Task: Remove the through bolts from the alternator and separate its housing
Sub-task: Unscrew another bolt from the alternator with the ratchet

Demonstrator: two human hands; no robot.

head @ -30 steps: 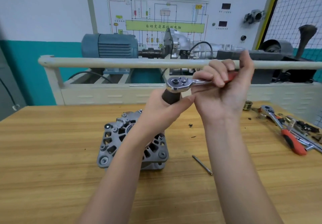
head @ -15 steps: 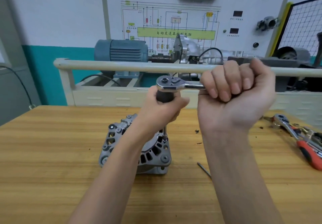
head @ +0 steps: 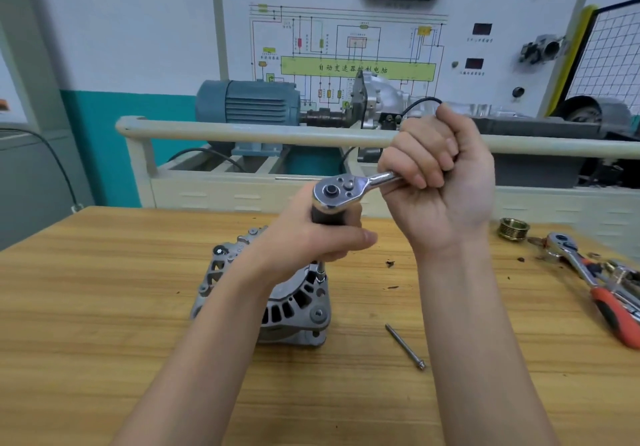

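Since half a second ago my right hand has swung the ratchet handle round a little, so the chrome head now sits lower and more to the right over the alternator, and my fist has turned its back toward me. That hand is curled tight round the handle, which is hidden inside it apart from the shiny neck. My left hand wraps the dark extension just under the ratchet head, thumb pointing right, steadying it upright. Below my left fingers a thin shaft and socket come down onto the alternator's upper right corner, where a through bolt would sit; the bolt head itself is covered by the socket. The alternator rests flat on the wooden table, near the middle, partly behind my left forearm, its slotted grey housing facing up and both halves together. One long bolt lies loose on the table to the right of the alternator, between my forearms, head toward me. Far right on the table lie a second ratchet with a red grip, some other tools I cannot make out, and a brass-coloured pulley beside them. Behind the table a pale rail runs across, with a blue motor and a wiring board beyond
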